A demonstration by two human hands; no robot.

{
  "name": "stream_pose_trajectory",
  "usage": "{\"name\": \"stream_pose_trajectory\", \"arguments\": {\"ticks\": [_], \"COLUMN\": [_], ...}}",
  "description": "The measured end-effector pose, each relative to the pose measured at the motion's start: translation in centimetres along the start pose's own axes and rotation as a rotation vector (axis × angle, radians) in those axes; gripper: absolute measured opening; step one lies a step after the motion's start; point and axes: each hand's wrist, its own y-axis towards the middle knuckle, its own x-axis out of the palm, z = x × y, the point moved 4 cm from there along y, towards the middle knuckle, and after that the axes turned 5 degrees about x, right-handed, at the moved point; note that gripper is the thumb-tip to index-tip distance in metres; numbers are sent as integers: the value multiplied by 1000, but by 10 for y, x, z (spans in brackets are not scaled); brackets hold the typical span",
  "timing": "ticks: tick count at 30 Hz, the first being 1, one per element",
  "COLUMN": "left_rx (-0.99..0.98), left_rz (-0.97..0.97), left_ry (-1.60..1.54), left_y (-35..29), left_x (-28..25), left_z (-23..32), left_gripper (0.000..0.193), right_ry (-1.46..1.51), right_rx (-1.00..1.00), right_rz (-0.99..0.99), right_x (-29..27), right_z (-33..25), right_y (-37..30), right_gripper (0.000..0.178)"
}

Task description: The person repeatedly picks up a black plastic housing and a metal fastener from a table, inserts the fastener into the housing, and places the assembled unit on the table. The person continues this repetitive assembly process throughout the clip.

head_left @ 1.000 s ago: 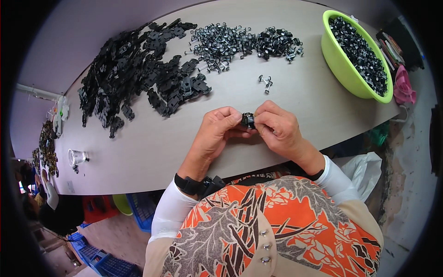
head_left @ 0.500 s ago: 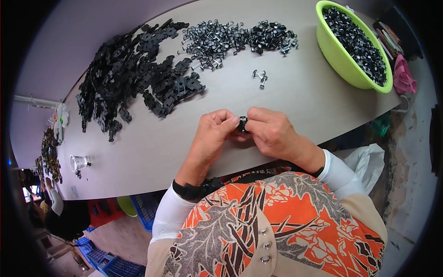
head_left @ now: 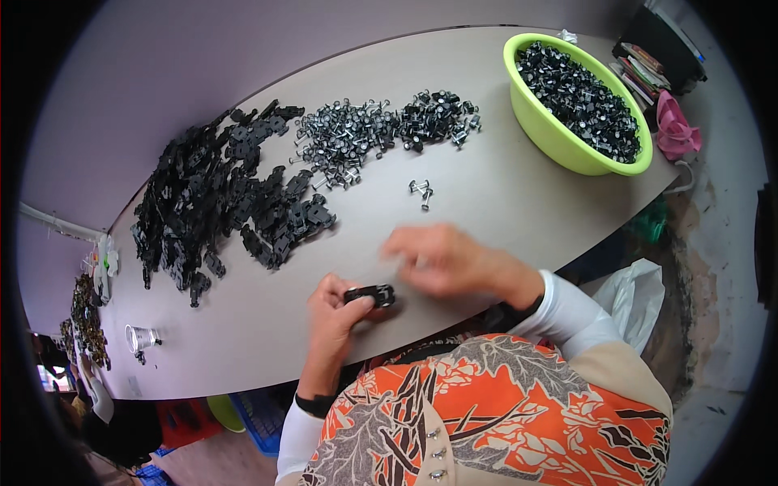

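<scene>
My left hand point(head_left: 332, 314) is closed round one end of a black plastic toy car chassis point(head_left: 371, 296), its thumb lying on top. The chassis sits just above the table near its front edge. Close by on the right, my right hand point(head_left: 442, 259) is up off the chassis, its fingers smeared by motion. Beyond it lie a few loose wheel axles point(head_left: 423, 193), metal rods with black wheels at the ends. A heap of similar black chassis point(head_left: 207, 202) covers the table to the left, and a pile of wheel axles point(head_left: 348, 138) lies at the back.
At the back right a lime-green basin point(head_left: 559, 154) is full of wheeled axles. A clear cup point(head_left: 142, 338) lies tipped at the left. Beside the basin are a pink bag point(head_left: 677, 128) and books point(head_left: 644, 69). Another person's arm point(head_left: 99, 397) shows at the far left.
My right hand has come away from the small part and moved off to the right. My left hand now holds the chassis lower and further left. The whole view has shifted.
</scene>
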Motion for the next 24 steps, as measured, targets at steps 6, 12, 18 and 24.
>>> {"name": "stream_pose_trajectory", "arguments": {"ticks": [6, 12, 18, 24], "left_rx": [93, -100, -379, 300], "left_rz": [147, 383, 529, 293], "left_ry": [18, 336, 1098, 1120], "left_y": [-59, -159, -168, -51], "left_x": [-57, -154, -179, -70], "left_z": [25, 28, 37, 93], "left_gripper": [25, 23, 24, 15], "right_ry": [-620, -359, -657, -604], "right_rx": [86, 102, 316, 295], "right_rz": [578, 315, 324, 383], "right_x": [-110, -63, -35, -39], "right_z": [86, 78, 66, 79], "right_y": [14, 24, 36, 31], "right_gripper": [20, 20, 23, 10]}}
